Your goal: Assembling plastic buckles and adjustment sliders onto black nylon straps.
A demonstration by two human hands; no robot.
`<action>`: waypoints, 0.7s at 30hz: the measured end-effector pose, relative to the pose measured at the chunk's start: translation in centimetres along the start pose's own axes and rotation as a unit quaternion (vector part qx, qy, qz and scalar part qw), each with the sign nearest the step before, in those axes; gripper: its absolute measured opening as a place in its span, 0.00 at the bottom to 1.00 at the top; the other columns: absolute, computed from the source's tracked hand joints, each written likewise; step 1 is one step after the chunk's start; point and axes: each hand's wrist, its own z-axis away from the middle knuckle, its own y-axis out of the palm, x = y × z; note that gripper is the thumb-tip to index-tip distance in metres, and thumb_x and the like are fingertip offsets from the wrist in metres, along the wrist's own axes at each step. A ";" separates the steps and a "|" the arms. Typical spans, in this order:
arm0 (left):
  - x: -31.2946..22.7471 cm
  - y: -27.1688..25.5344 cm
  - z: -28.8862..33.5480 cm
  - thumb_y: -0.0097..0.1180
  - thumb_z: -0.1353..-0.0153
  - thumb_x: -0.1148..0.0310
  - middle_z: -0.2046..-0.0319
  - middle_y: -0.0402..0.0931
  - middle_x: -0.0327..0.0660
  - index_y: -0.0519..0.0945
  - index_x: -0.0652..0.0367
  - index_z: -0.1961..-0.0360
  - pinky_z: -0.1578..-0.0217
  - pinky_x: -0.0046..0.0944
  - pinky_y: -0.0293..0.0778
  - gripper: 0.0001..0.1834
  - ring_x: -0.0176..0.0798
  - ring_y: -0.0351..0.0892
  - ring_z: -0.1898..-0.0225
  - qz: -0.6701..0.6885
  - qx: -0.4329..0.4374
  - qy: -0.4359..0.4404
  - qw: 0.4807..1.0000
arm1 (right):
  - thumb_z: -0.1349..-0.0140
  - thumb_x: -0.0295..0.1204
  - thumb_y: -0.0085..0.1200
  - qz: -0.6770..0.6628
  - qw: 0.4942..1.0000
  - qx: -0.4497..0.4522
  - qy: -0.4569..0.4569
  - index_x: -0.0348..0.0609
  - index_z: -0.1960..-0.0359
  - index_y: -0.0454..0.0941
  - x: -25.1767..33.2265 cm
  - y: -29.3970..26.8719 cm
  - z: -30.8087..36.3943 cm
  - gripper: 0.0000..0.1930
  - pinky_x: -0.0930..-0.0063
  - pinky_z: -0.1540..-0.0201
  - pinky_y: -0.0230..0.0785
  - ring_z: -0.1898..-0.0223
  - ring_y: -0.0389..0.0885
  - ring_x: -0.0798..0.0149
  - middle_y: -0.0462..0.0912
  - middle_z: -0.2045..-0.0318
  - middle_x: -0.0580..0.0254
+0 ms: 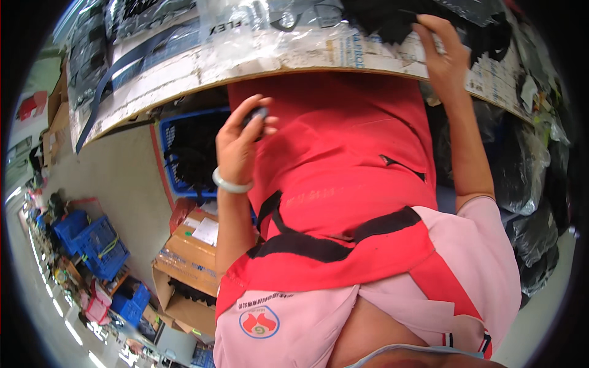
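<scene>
My left hand (239, 138), with a pale bangle (232, 182) at its wrist, is raised over my red apron (343, 147). Its fingers curl round a small dark object (257, 115), mostly covered, whose kind I cannot make out. On the table at the far right, my right hand (446, 58) has its fingertips pinched at the edge of a black cloth piece (389, 21). Clear plastic bags (264, 30) lie on the table to the left of that cloth.
The worn table edge (202, 83) curves across in front of me. A dark strap (98, 101) hangs off its left end. Below stand a blue basket (165, 138) of black items and an open cardboard box (184, 257). Plastic bags (521, 165) crowd the right; blue crates (101, 245) stand farther left.
</scene>
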 end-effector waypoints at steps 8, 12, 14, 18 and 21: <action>2.9 2.3 -0.8 0.47 0.30 0.68 0.65 0.79 0.47 0.74 0.65 0.47 0.76 0.29 0.76 0.15 0.34 0.79 0.73 0.155 0.116 -0.128 0.973 | 0.36 0.25 0.55 -0.282 0.910 0.274 0.133 0.40 0.55 0.75 9.6 3.5 3.6 0.09 0.80 0.66 0.67 0.72 0.73 0.76 0.77 0.74 0.63; 4.2 2.6 -0.1 0.44 0.30 0.70 0.64 0.78 0.44 0.71 0.65 0.43 0.77 0.31 0.75 0.17 0.33 0.78 0.74 0.147 0.008 -0.113 0.983 | 0.40 0.21 0.53 -0.316 0.874 0.360 0.080 0.44 0.49 0.71 11.2 5.7 5.8 0.17 0.69 0.63 0.73 0.69 0.80 0.58 0.79 0.69 0.56; 4.1 2.3 0.1 0.43 0.31 0.71 0.66 0.78 0.43 0.71 0.66 0.43 0.76 0.31 0.75 0.18 0.34 0.77 0.74 0.173 0.032 -0.139 0.975 | 0.44 0.20 0.56 -0.226 0.910 0.341 -0.064 0.46 0.47 0.72 11.2 7.1 6.9 0.21 0.68 0.59 0.73 0.63 0.80 0.58 0.79 0.63 0.58; 4.4 2.3 0.0 0.42 0.30 0.70 0.66 0.78 0.43 0.71 0.67 0.43 0.76 0.31 0.74 0.18 0.35 0.77 0.75 0.207 0.041 -0.165 0.963 | 0.45 0.25 0.58 -0.175 0.930 0.308 -0.101 0.44 0.56 0.77 10.0 8.8 7.8 0.13 0.66 0.64 0.74 0.68 0.79 0.56 0.77 0.70 0.58; 3.8 3.0 0.1 0.44 0.30 0.71 0.64 0.78 0.44 0.70 0.67 0.43 0.76 0.31 0.75 0.18 0.36 0.78 0.74 0.205 0.087 -0.142 0.964 | 0.43 0.27 0.59 -0.220 0.928 0.300 -0.028 0.40 0.59 0.79 10.1 8.5 7.2 0.11 0.69 0.66 0.74 0.68 0.80 0.57 0.79 0.69 0.57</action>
